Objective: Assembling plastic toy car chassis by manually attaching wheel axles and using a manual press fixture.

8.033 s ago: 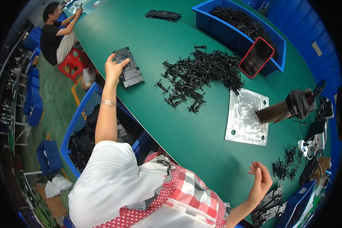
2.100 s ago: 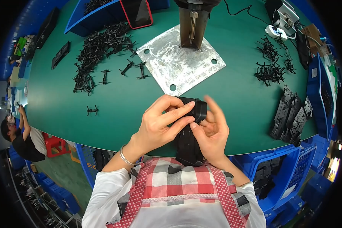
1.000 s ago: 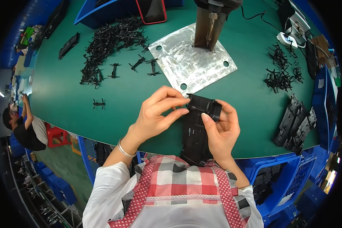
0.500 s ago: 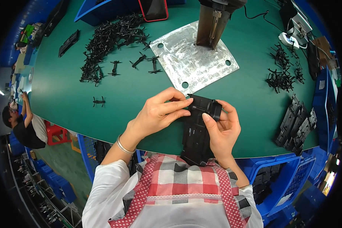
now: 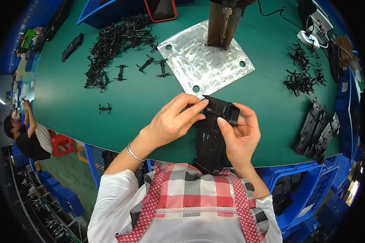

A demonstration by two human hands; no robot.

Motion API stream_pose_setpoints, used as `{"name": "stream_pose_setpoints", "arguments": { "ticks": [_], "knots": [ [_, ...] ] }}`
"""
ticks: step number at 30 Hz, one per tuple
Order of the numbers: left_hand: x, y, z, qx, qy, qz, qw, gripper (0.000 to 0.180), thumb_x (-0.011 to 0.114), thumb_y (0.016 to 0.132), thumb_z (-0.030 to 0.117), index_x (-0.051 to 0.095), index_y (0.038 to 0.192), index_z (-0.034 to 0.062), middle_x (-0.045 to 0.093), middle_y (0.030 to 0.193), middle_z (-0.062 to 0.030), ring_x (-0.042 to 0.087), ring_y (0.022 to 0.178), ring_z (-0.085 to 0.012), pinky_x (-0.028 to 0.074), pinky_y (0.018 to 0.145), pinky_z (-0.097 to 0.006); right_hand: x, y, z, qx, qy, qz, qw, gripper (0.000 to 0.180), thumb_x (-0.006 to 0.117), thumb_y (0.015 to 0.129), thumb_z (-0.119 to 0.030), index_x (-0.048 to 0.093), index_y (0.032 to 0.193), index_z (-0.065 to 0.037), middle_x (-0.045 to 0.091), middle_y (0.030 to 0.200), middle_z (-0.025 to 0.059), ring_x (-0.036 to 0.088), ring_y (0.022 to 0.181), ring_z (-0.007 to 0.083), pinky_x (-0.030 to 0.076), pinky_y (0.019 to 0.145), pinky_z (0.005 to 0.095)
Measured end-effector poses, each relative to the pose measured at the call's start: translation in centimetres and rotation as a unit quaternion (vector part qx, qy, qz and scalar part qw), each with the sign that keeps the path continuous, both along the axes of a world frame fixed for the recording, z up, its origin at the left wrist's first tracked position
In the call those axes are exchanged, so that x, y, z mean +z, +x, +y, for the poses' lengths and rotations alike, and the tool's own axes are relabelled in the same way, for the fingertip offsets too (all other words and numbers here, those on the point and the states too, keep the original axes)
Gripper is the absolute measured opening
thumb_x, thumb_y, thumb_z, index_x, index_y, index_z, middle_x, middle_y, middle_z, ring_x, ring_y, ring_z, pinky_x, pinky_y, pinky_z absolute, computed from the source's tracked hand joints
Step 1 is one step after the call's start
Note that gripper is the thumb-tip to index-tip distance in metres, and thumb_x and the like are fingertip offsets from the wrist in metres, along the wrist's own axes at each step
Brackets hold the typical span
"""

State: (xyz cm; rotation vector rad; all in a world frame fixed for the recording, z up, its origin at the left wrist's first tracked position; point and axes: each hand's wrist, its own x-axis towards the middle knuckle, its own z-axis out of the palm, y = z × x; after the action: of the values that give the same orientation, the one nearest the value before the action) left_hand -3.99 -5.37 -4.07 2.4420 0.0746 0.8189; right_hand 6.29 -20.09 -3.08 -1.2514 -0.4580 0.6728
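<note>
A long black plastic housing [image 5: 209, 148] is held upright near the table's front edge, its lower end against my apron. The fingers of my left hand [image 5: 170, 121] are closed in a pinch at its upper left edge; whether a small piece sits between them is hidden. My right hand [image 5: 244, 137] wraps around the upper right side, thumb on the front face and fingers behind. Just beyond the housing lies the metal base plate [image 5: 209, 69] of a stand, its upright post [image 5: 221, 26] rising from it.
Small black clips [image 5: 121, 36] are heaped at the far left, with several loose ones [image 5: 105, 108] nearer. More clips [image 5: 299, 83] and black housings [image 5: 317, 129] lie at the right. A red-edged phone [image 5: 161, 10] and blue bin [image 5: 105, 12] stand at the back. A person [image 5: 28, 135] sits far left.
Both hands and the housing's upper end have shifted slightly right. My left fingers stay at its upper left edge, and the right-hand grip looks the same.
</note>
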Motion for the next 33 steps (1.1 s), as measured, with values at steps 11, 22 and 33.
{"name": "stream_pose_setpoints", "arguments": {
  "ticks": [11, 22, 33],
  "knots": [
    [1.0, -0.2, -0.7, 0.015, 0.001, 0.046, 0.999, 0.04, 0.07, 0.066, -0.003, 0.058, 0.104, -0.0024, 0.054, 0.088, -0.0104, 0.057, 0.075, -0.022, 0.048, 0.06, -0.031, -0.1, -0.2, -0.1, -0.003, -0.01, -0.019, 1.0, 0.038, 0.06, 0.08, 0.008, 0.04, 0.112, 0.005, 0.062, 0.094, 0.0153, 0.061, 0.078, 0.0115, 0.052, 0.062, 0.02],
    [1.2, -0.6, -0.1, -0.007, -0.11, 0.059, 0.992, 0.04, 0.074, 0.065, 0.001, 0.064, 0.104, 0.0036, 0.06, 0.078, -0.0071, 0.057, 0.063, -0.0142, 0.047, 0.051, -0.025, 0.1, -0.7, -0.1, -0.005, -0.004, -0.011, 1.0, 0.038, 0.061, 0.079, 0.008, 0.04, 0.111, 0.006, 0.061, 0.094, 0.0153, 0.061, 0.078, 0.0115, 0.051, 0.063, 0.0197],
    [0.8, -0.3, 0.2, 0.007, -0.118, 0.04, 0.992, 0.035, 0.075, 0.064, 0.003, 0.067, 0.099, 0.0038, 0.063, 0.076, -0.0071, 0.059, 0.062, -0.0136, 0.048, 0.052, -0.022, 0.1, -0.6, -0.3, -0.002, -0.002, -0.015, 1.0, 0.039, 0.061, 0.079, 0.008, 0.041, 0.111, 0.006, 0.061, 0.095, 0.0153, 0.061, 0.079, 0.0115, 0.051, 0.063, 0.0198]
  ]
}}
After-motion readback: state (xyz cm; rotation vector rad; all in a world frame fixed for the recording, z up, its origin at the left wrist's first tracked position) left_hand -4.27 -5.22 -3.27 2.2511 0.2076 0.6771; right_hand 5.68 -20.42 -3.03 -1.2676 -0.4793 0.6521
